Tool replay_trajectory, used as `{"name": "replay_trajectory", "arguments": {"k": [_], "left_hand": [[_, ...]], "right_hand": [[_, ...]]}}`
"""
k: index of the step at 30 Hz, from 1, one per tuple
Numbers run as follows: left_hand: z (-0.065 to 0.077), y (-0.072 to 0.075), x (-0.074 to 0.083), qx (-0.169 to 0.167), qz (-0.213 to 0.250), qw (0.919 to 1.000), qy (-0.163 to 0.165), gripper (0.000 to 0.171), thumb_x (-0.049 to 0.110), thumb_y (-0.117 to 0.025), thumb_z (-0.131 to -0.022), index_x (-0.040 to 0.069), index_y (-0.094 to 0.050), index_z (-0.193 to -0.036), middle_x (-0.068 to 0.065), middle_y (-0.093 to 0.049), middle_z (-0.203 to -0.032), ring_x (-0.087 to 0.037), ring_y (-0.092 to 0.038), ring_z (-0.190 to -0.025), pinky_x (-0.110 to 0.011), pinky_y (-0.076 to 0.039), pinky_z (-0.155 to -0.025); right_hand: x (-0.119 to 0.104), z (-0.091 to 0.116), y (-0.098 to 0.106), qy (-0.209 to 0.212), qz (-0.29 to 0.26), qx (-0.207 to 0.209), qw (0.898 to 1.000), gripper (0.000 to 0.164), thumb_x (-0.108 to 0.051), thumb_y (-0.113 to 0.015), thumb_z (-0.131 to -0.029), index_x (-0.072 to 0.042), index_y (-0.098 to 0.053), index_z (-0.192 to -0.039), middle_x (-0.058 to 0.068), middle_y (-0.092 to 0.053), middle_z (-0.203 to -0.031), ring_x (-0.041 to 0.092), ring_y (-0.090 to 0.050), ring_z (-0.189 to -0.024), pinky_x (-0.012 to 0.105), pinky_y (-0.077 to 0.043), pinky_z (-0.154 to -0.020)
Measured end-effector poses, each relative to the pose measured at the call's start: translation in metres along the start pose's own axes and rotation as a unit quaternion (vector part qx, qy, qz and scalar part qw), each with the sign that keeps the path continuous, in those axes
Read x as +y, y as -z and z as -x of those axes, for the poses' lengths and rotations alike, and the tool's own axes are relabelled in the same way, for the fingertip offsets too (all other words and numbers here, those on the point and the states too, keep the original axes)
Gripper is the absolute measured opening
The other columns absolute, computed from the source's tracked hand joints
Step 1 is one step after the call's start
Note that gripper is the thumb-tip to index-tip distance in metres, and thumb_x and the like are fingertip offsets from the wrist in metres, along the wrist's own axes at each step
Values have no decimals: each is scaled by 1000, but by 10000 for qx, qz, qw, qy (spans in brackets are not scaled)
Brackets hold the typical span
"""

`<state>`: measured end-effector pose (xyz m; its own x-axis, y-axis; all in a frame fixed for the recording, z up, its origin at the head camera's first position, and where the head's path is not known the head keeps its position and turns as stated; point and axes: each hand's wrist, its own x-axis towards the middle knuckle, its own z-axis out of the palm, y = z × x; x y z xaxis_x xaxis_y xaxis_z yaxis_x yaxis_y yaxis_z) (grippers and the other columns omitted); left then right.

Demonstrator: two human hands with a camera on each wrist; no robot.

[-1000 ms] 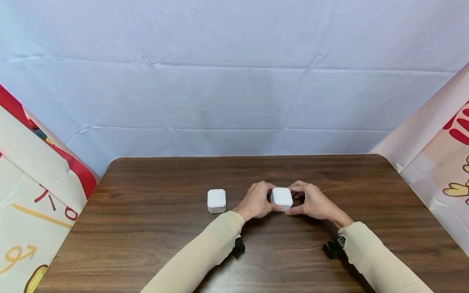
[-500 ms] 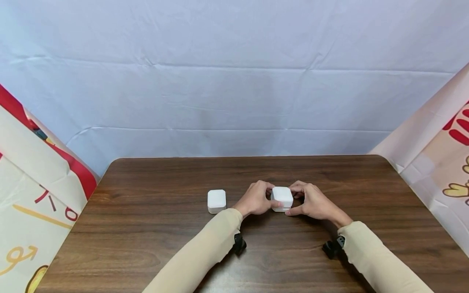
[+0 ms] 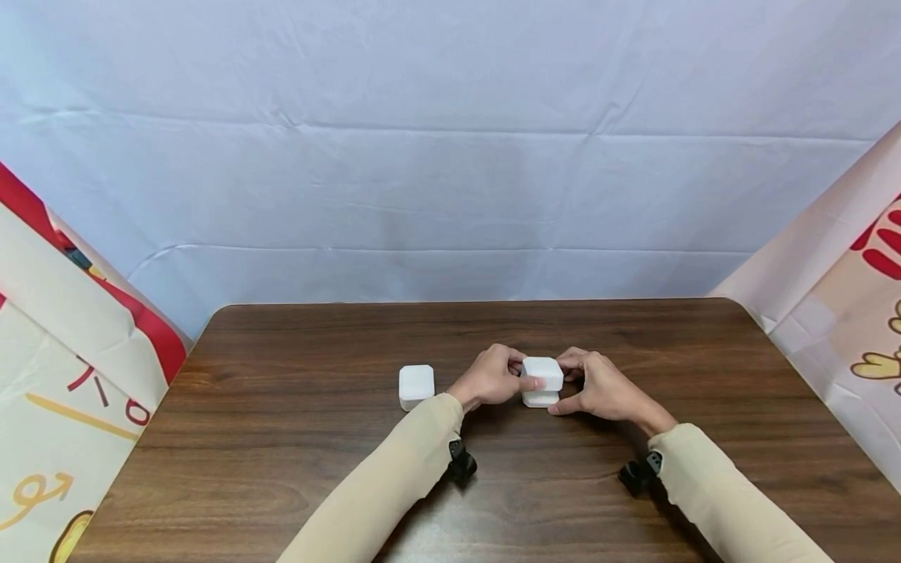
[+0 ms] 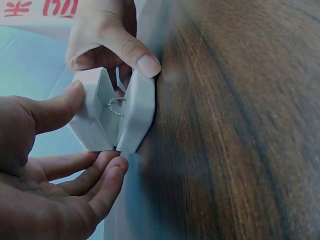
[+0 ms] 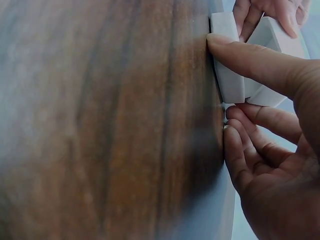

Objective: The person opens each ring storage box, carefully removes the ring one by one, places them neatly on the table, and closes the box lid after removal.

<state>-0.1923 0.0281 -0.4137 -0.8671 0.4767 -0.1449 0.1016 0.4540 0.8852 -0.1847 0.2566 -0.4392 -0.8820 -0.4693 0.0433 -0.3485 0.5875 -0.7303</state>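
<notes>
A white ring box sits partly open on the table between both hands. Its lid is tilted up from the base, and a ring set with small stones shows inside in the left wrist view. My left hand holds the lid, thumb on the front and fingers behind. With thumb in front and fingers at the back, my right hand grips the base, which rests on the tabletop; the right wrist view shows that thumb pressed on the base's side.
To the left stands a second white box, shut, with the left sleeve just in front of it. The brown wooden table ends at a pale cloth backdrop. Printed cloths hang at both sides.
The ring box's lid has tilted upward, opening a gap at the front above the base. My left hand has risen slightly with it. The right hand has stayed in place.
</notes>
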Motion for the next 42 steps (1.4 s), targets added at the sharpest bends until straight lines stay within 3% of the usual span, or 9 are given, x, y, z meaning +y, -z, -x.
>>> {"name": "replay_trajectory", "arguments": {"k": [9,21,30,42], "left_hand": [[-2,0,0,-27,464,9984,324,50,19,-74,-95,-10,-59,-134,-10,-69,-106,-16,-64,-90,-29,-54,-79],[-2,-2,3,112,725,9958,554,53,29,-70,-98,-10,-59,-132,-12,-66,-110,-18,-63,-95,-34,-54,-84],[-5,-4,3,278,956,9924,729,44,32,-67,-100,-8,-68,-118,-10,-67,-106,-21,-60,-93,-31,-50,-78],[-6,-4,3,415,1333,9856,957,50,40,-66,-99,-6,-68,-120,-12,-67,-114,-25,-62,-111,-43,-49,-97]], "right_hand": [[0,1,1,50,-181,-4,9998,54,-18,-95,-71,-1,-71,-116,8,-62,-109,19,-64,-95,32,-55,-83],[1,0,2,-33,-161,-25,9999,50,-20,-96,-70,-3,-73,-112,8,-62,-110,22,-61,-96,33,-53,-83],[3,-1,0,-3,19,50,10000,39,-20,-96,-69,-8,-69,-93,7,-58,-97,22,-55,-89,31,-49,-78],[5,-2,0,0,-2,124,9999,46,-18,-97,-67,-4,-73,-104,5,-61,-101,22,-59,-92,30,-52,-81]]}}
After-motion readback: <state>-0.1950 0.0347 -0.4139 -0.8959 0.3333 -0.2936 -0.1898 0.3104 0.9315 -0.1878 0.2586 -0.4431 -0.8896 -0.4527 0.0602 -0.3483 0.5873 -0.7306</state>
